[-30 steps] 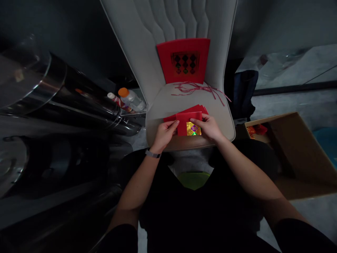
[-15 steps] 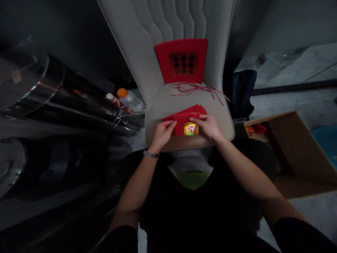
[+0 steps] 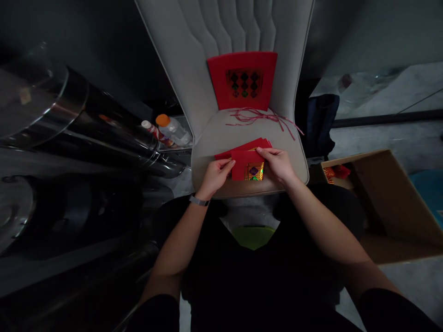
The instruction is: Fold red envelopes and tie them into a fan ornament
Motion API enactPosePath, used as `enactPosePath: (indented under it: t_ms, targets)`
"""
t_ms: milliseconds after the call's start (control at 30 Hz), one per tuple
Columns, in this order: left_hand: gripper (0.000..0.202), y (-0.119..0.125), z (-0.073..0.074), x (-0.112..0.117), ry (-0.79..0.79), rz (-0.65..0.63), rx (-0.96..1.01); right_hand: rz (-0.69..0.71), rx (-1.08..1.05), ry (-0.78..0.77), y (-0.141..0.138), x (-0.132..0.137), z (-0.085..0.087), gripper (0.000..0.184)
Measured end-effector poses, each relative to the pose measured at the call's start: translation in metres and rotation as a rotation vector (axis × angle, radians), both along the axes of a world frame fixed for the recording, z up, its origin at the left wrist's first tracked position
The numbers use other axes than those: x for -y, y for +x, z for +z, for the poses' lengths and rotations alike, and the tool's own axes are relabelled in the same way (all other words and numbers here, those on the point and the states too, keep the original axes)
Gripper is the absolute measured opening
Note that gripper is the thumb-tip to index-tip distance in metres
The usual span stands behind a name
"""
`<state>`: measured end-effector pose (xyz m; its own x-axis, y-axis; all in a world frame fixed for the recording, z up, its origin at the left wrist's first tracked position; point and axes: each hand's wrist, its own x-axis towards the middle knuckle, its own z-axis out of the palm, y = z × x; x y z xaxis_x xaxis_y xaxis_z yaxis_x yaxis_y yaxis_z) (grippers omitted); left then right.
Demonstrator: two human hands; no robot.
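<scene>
Between my two hands is a red envelope [image 3: 239, 167] with a shiny gold patterned panel, held above the front of the chair seat. My left hand [image 3: 217, 174] pinches its left edge between thumb and fingers. At its upper right corner, my right hand [image 3: 277, 163] grips it the same way. Just behind lie more red envelopes [image 3: 260, 142], loosely stacked on the seat and partly covered by the one I hold. A tangle of pink-red strings [image 3: 254, 116] rests farther back. Against the backrest leans a larger red card [image 3: 216, 69] with a dark diamond pattern.
The grey padded chair [image 3: 204, 133] stands before my knees. Left of it are an orange-capped bottle [image 3: 177, 131] and a white-capped bottle [image 3: 157, 133], beside dark glossy cylinders [image 3: 114, 133]. On the right, an open cardboard box [image 3: 398, 198] holds red and gold items [image 3: 341, 171].
The right hand's thumb has moved up to the envelope's top corner, and the gold panel is tilted differently. The whole view has shifted slightly.
</scene>
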<state>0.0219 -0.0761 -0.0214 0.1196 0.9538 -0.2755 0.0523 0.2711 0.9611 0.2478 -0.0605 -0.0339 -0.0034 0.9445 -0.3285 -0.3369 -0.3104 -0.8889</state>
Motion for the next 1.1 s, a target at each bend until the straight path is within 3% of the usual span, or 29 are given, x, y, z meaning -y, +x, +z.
enactPosePath:
  t_ms: [167, 333, 433, 600, 700, 800, 933, 1100]
  targets:
    - [0.059, -0.001, -0.001, 0.0, 0.011, 0.004, 0.005, -0.004, 0.051, 0.029, 0.004, 0.001, 0.004, 0.041]
    - [0.052, -0.003, -0.001, 0.001, 0.039, 0.031, 0.015, 0.133, 0.073, 0.094, 0.007, 0.003, 0.006, 0.054]
    - [0.053, -0.003, 0.0, 0.002, 0.036, 0.054, 0.005, 0.078, 0.132, 0.165, 0.007, 0.003, 0.007, 0.068]
    - [0.057, -0.002, 0.001, 0.002, -0.02, 0.102, 0.122, 0.057, 0.119, 0.192, 0.007, 0.003, 0.007, 0.054]
    - [0.064, 0.001, 0.0, 0.002, -0.095, 0.064, 0.302, 0.037, 0.013, 0.139, 0.005, 0.004, 0.006, 0.062]
    - [0.064, 0.005, -0.003, 0.004, -0.116, 0.001, 0.322, -0.015, -0.062, 0.121, 0.001, 0.003, 0.003, 0.067]
    - [0.059, 0.011, -0.006, 0.008, -0.016, 0.027, 0.179, -0.026, -0.139, 0.094, -0.004, 0.002, -0.001, 0.061]
    - [0.065, 0.015, -0.007, 0.01, 0.234, 0.113, 0.075, -0.001, -0.151, 0.052, -0.011, 0.003, -0.005, 0.054]
